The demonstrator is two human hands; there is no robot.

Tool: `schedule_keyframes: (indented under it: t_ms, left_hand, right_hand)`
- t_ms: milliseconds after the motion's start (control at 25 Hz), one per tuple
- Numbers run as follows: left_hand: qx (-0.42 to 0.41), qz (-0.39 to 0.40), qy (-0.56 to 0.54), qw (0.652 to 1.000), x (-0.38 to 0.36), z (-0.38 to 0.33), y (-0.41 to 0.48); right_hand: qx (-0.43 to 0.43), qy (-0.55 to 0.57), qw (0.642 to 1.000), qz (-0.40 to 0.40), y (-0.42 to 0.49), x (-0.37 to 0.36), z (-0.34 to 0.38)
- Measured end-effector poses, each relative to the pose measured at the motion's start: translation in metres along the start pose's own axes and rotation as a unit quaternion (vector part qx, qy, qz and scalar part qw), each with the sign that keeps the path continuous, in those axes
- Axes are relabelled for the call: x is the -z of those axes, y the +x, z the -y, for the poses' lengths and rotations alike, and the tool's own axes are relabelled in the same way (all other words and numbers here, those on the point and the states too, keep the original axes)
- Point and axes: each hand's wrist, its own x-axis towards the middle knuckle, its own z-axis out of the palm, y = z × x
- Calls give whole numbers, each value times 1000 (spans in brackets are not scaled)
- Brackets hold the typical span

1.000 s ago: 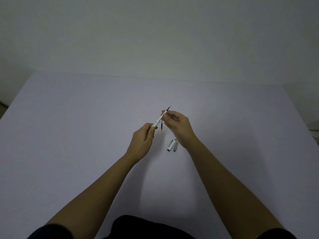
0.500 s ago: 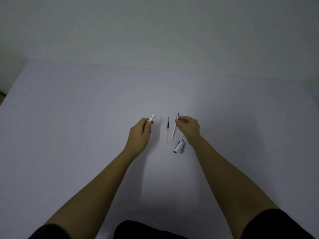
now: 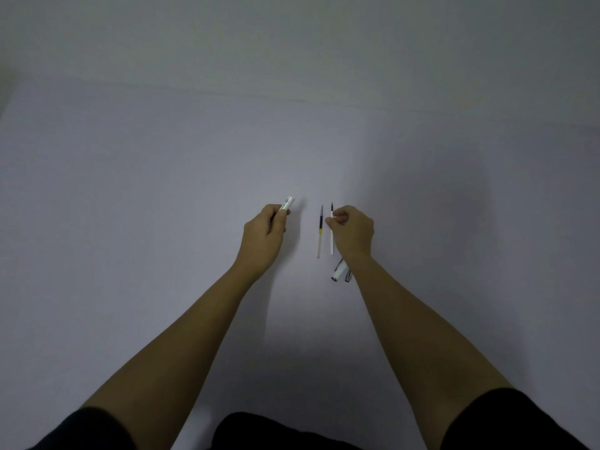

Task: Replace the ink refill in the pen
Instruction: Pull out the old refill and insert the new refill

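My left hand [image 3: 264,233] is closed around the white pen barrel [image 3: 287,203], whose open end sticks out above my fingers. My right hand [image 3: 352,230] pinches a white refill [image 3: 331,237] with a dark tip, held nearly upright just over the table. To its left a second refill [image 3: 320,233], dark at the top, yellow in the middle and pale below, lies on the table between my hands. A white pen cap [image 3: 337,273] and a small grey pen part [image 3: 348,276] lie beside my right wrist.
The pale table [image 3: 162,173] spreads wide to the left, right and back, where it meets a plain wall [image 3: 292,43]. My dark clothing shows at the bottom edge.
My hands have pulled apart: the white refill came out of the barrel and went right and down with my right hand. The barrel stayed in my left hand.
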Motion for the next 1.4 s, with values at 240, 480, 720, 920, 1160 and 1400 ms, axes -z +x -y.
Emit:
schedule_keyframes:
  t_ms: [240, 480, 720, 920, 1160, 1400]
  left_hand:
    - [-1, 1, -4, 1000, -1, -1, 0]
    - [-10, -3, -9, 1000, 2, -4, 0]
    - [-25, -11, -1, 1000, 6, -4, -1]
    - [-23, -16, -3, 1000, 13, -4, -1]
    - [-26, -22, 10, 999, 20, -2, -4]
    - [-66, 31, 51, 996, 36, -16, -14]
  right_hand:
    - [-11, 0, 1000, -8, -4, 0, 2]
    - [39, -31, 999, -4, -11, -3, 16]
    - [30, -152, 987, 31, -14, -13, 27]
    - [-4, -196, 980, 34, -19, -24, 29]
    - [-34, -51, 998, 17, -21, -20, 42]
    - [-94, 368, 919, 107, -38, 25, 53]
